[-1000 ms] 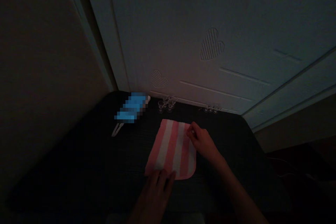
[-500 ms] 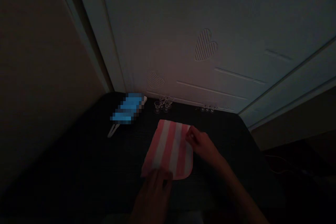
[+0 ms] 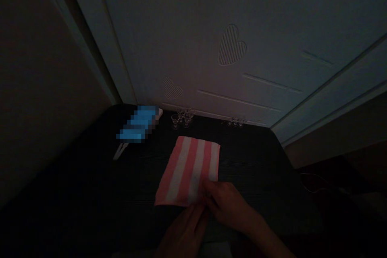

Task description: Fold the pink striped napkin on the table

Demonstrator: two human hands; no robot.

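A small pink-and-white striped towel (image 3: pixel 181 169) lies spread on the dark table. My right hand (image 3: pixel 228 201) is at its near right corner, with curled fingers closed on the edge. Just left of it, my left hand (image 3: pixel 189 227) rests at the near edge, its fingers stretched forward and touching the cloth. The fingertips of both hands almost meet, and they hide the near right corner.
A lit blue screen, blurred out, belongs to a device (image 3: pixel 137 125) with a white loop at the back left. Several small clear glass cups (image 3: pixel 183 117) stand near the wall, and more small glass pieces (image 3: pixel 236 122) sit farther right. The dark table (image 3: pixel 256 161) meets a pale panel with raised hearts.
My right hand has come down from the towel's far right corner to its near right corner. My left hand has shifted right along the near edge. The view has moved slightly.
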